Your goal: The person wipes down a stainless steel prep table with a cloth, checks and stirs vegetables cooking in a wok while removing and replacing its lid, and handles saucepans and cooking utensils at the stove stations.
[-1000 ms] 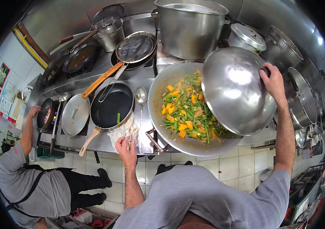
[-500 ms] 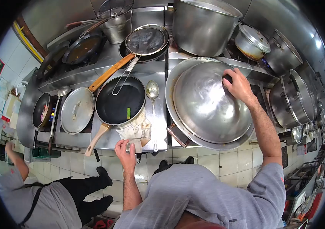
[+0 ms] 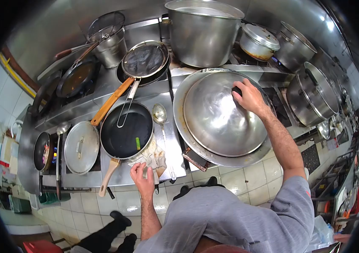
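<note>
A domed metal lid (image 3: 213, 122) lies over the wide pan (image 3: 178, 99), hiding what is inside. The fingers of my right hand (image 3: 249, 98) are wrapped round the lid's black knob. My left hand (image 3: 143, 177), fingers apart and holding nothing, is at the counter's front edge, beside a crumpled cloth (image 3: 156, 158). Just behind it sits a black frying pan (image 3: 124, 130) with a green piece (image 3: 137, 143) in it. A long metal spoon (image 3: 159, 114) lies between the frying pan and the wide pan.
A flat lid (image 3: 78, 154) and a small pan (image 3: 42, 154) are at the left. Behind stand a strainer (image 3: 145, 60), a large pot (image 3: 202, 38) and a lidded pot (image 3: 259, 40). More pots (image 3: 314, 97) are at the right. A co-worker's dark-clothed legs (image 3: 99, 236) show at the lower left.
My right hand has brought the domed lid left and down over the wide pan, covering the vegetables. The co-worker has moved mostly out of view. The camera view has shifted.
</note>
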`<state>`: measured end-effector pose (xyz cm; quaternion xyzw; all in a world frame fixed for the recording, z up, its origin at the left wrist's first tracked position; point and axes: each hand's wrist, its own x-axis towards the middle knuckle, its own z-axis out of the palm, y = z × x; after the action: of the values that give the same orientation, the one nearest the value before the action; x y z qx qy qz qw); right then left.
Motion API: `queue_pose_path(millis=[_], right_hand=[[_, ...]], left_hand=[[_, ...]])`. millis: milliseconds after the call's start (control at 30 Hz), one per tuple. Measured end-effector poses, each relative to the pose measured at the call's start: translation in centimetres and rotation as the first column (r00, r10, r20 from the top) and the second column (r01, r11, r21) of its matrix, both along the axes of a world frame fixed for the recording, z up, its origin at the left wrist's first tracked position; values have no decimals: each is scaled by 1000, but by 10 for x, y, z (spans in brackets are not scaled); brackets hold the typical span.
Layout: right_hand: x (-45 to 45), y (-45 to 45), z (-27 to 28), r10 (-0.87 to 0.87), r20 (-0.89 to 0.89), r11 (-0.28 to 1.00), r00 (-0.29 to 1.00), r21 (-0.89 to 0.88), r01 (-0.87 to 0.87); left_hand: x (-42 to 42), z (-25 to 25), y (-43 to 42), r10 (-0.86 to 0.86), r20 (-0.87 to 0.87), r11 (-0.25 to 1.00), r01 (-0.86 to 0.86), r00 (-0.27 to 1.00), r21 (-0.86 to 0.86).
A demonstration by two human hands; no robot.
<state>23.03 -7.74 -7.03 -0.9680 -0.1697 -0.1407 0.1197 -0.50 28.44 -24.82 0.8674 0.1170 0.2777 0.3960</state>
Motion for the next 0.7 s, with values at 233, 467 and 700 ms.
queue_pose_path(millis=[233, 467, 700], right_hand=[[29, -20, -18, 17, -163, 1000, 986, 1, -17], [-2, -24, 0, -19, -213, 995, 977, 93, 39], [-156, -143, 71, 402, 252, 151, 880, 930, -335]], left_hand=[[8, 39, -11, -68, 91, 998, 68, 994, 6], [30, 101, -59, -254, 349, 962, 274, 902, -8], [28, 130, -184, -545, 470, 704, 683, 694, -192]])
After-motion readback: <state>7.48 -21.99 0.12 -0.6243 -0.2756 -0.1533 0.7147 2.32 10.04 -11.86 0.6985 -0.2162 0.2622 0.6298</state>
